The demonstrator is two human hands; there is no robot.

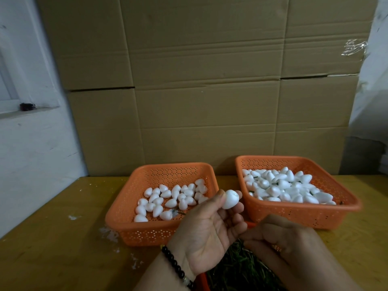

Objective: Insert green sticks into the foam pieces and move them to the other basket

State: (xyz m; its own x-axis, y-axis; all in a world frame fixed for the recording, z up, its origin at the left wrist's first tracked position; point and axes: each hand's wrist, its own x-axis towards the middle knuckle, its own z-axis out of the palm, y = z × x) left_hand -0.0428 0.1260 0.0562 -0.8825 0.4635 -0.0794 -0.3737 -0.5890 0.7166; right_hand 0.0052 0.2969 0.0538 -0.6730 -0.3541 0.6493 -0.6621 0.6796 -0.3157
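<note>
A white foam piece (230, 199) sits pinched in the raised left hand (206, 232), between the two orange baskets (151, 233). At its five o'clock, the right hand (281, 242) curls over the green sticks (237, 267); what it grips cannot be told.

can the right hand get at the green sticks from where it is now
Probably yes: the right hand hovers directly above the green sticks with nothing between them. The left hand, pinching a foam piece, sits beside rather than over them.
</note>
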